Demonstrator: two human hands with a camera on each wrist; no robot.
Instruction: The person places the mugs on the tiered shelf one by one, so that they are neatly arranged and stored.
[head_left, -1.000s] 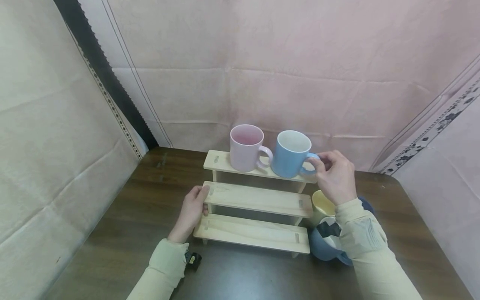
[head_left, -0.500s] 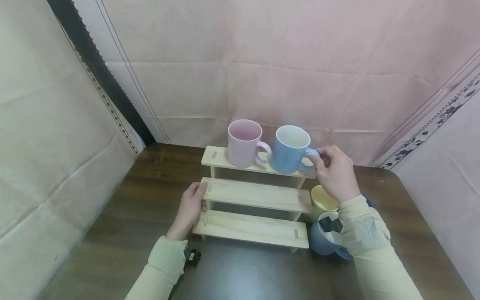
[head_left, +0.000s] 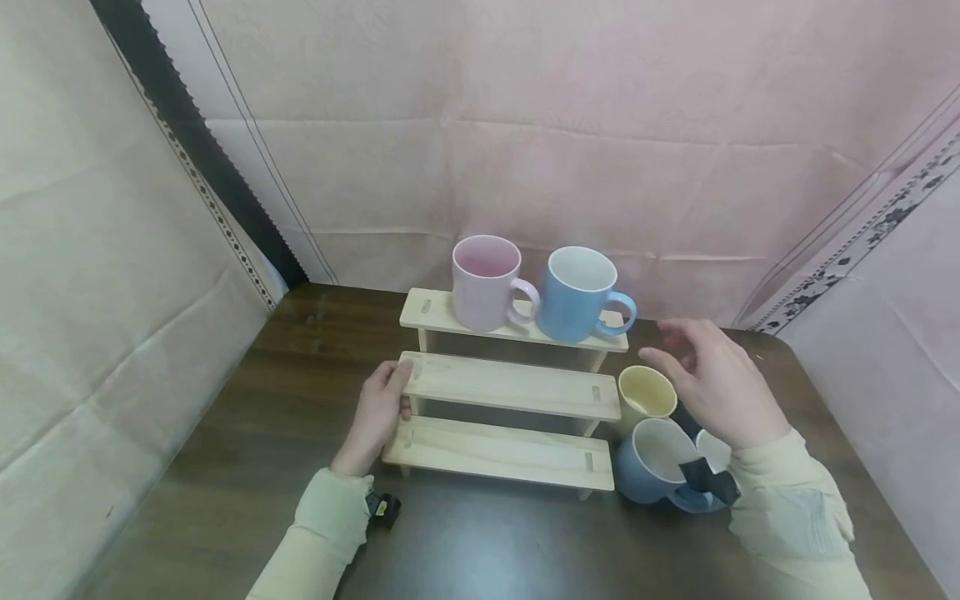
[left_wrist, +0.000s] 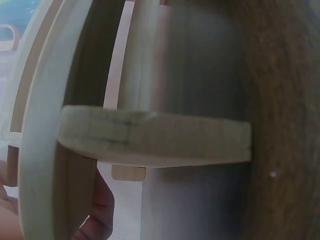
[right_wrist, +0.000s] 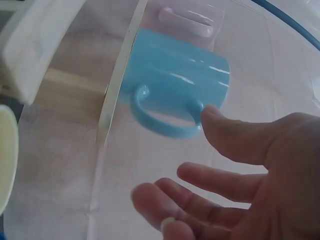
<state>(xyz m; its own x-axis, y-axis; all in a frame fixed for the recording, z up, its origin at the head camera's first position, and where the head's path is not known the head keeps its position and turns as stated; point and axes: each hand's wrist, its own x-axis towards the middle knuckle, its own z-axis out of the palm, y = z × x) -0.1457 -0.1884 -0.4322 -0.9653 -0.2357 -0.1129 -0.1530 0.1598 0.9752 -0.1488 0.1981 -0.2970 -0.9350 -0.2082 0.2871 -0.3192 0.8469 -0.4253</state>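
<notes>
Left hand (head_left: 377, 408) grips the left end of the wooden step rack (head_left: 510, 387), thumb on the middle tier's corner, fingers (left_wrist: 97, 210) curled round the side upright; looks like it's steadying the rack on the tabletop (head_left: 247, 433); just beyond those fingers, on the top tier, the pink mug (head_left: 486, 282) stands upright, and the blue mug (head_left: 577, 292) sits touching its handle, own handle pointing right; right hand (head_left: 720, 379) hovers free of that handle, fingers (right_wrist: 200, 200) spread and slack, holding nothing; below its fingertips the yellow mug (head_left: 647, 393) stands on the tabletop just beside the rack's right end, grey-blue mug (head_left: 656, 462) under the palm; judgement: blue mug placed, pick of the next mug in hand; next move likely calls for lowering onto the yellow mug, closing round its body.
</notes>
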